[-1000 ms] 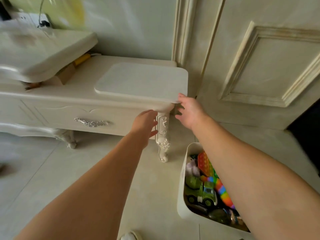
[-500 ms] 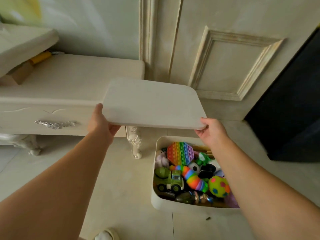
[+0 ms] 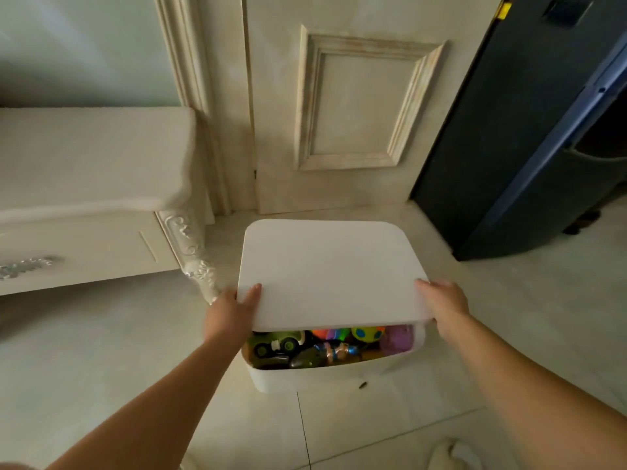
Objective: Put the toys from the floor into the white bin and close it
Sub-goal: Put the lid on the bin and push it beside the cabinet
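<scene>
Half a second on, the white lid [image 3: 330, 276] has come down from chest height beside the cream console table [image 3: 91, 198] and now hovers over the white bin [image 3: 334, 376], its far edge low and its near edge tilted up. Both hands carry it: the left hand [image 3: 229, 317] grips the near left corner, thumb pressed on top and fingers hidden beneath; the right hand [image 3: 444, 305] clamps the near right corner, thumb on the upper face, the other fingers curled under the edge.

Through the gap at the front, toys fill the bin: a green toy truck [image 3: 276, 344], a spotted yellow ball [image 3: 368, 333] and a purple figure [image 3: 400, 338] among them. No toy shows on the pale tiled floor [image 3: 101, 351] in view, so the gathering appears done. By all signs, what remains is to lower the near edge and seat the lid on the rim. Whether the far edge already touches the bin cannot be told. A small dark speck [image 3: 362, 385] lies on the tiles just before the bin.
</scene>
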